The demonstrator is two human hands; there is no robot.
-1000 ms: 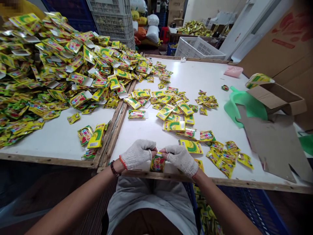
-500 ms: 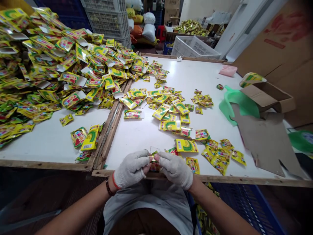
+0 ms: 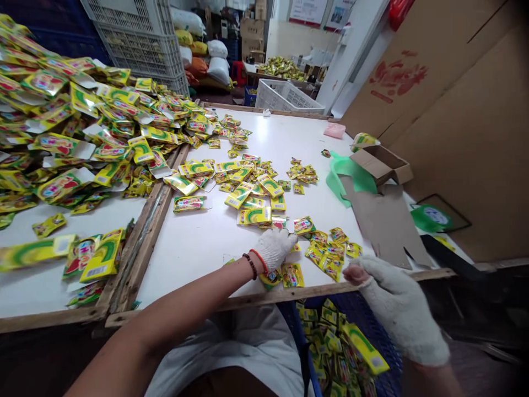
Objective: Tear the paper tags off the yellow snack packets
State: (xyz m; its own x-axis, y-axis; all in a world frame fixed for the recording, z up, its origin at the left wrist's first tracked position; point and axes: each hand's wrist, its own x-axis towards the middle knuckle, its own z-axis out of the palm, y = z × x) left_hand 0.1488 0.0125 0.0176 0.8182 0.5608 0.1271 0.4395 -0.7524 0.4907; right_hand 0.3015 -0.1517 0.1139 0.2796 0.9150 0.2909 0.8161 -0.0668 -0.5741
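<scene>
The left hand (image 3: 274, 249) is curled beside packets (image 3: 293, 275) by the desk's (image 3: 198, 242) near edge, its grip hidden; apart, the right hand (image 3: 356, 270) is poised slack, seemingly unladen, near a box (image 3: 366, 348) over a crate (image 3: 309, 361). Release seems in hand; next, a sure left pinch is called for.

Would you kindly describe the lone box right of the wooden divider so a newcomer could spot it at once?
Start at the white table and find the wooden divider on its left. Just right of that, by the near left corner of the jumbled yellow boxes, lies a yellow-and-green box. Unlike them, it lies alone, a pale flap open at its right end.
</scene>
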